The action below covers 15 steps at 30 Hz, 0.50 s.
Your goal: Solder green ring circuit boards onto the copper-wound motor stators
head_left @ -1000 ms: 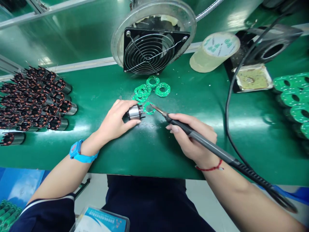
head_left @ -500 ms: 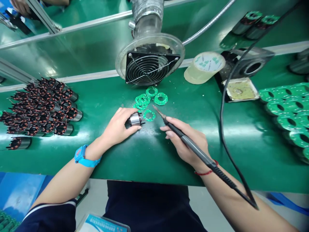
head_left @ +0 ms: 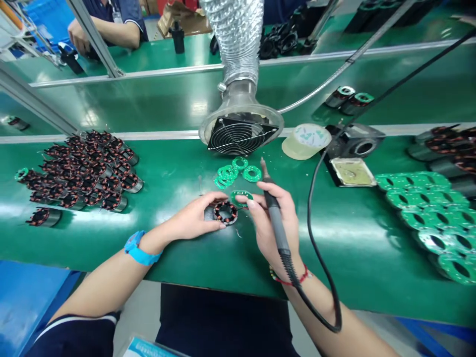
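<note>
My left hand [head_left: 197, 215] is closed around a motor stator [head_left: 225, 213], whose copper-wound open end is turned towards me and to the right. In my right hand [head_left: 277, 213] is a soldering iron [head_left: 274, 218], its tip pointing up and away from the stator. A green ring-shaped circuit board [head_left: 241, 197] is at the fingertips of the right hand, just above the stator; part of it is hidden by the fingers. Beyond the hands several more green ring boards [head_left: 227, 173] lie loose on the bench.
Wound stators [head_left: 89, 171] stand massed at left. A fume extractor fan [head_left: 238, 136] hangs at the back centre. To the right are a tape roll [head_left: 305, 141], an iron stand with sponge [head_left: 351, 171] and rows of board-topped stators [head_left: 427, 203]. The iron's black cord [head_left: 310, 223] loops beside my right arm.
The stator has turned so its wound end faces me more. My right hand has moved in beside it, fingertips at the ring board, and the iron has swung upright. The camera view has shifted.
</note>
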{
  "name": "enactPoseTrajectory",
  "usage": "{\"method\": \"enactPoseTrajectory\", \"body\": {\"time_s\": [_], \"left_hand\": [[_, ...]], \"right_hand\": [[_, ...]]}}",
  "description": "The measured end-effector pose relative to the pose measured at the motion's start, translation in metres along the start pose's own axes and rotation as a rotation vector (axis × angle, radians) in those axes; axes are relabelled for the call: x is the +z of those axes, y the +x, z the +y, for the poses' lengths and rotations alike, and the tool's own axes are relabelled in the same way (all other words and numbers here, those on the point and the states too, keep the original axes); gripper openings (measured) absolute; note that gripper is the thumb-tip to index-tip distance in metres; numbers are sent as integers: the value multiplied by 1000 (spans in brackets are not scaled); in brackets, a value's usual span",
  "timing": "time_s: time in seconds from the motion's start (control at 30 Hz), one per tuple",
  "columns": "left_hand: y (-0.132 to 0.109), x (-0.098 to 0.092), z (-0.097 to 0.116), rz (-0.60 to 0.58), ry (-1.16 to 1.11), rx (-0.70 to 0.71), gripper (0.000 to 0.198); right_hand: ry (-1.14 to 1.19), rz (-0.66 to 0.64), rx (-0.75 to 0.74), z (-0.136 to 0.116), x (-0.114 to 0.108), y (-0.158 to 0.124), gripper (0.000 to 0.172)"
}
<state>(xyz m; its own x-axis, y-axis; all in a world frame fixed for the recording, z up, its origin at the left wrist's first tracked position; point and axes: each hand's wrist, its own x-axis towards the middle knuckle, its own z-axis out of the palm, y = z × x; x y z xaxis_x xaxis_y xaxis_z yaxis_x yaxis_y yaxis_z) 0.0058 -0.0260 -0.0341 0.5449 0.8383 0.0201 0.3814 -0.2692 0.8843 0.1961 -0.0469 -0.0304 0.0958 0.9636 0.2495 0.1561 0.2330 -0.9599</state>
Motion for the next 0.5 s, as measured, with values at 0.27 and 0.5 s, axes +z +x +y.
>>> {"method": "enactPoseTrajectory", "body": {"time_s": [0.27,0.5], "left_hand": [[1,-13,2,-94,290,91,47],[-2,-20,11,-95,251,11,30]], "right_hand": [[-274,-298,-280,12,-4,-10,40],[-641,-427,-172,7,-23,-22,45]]}}
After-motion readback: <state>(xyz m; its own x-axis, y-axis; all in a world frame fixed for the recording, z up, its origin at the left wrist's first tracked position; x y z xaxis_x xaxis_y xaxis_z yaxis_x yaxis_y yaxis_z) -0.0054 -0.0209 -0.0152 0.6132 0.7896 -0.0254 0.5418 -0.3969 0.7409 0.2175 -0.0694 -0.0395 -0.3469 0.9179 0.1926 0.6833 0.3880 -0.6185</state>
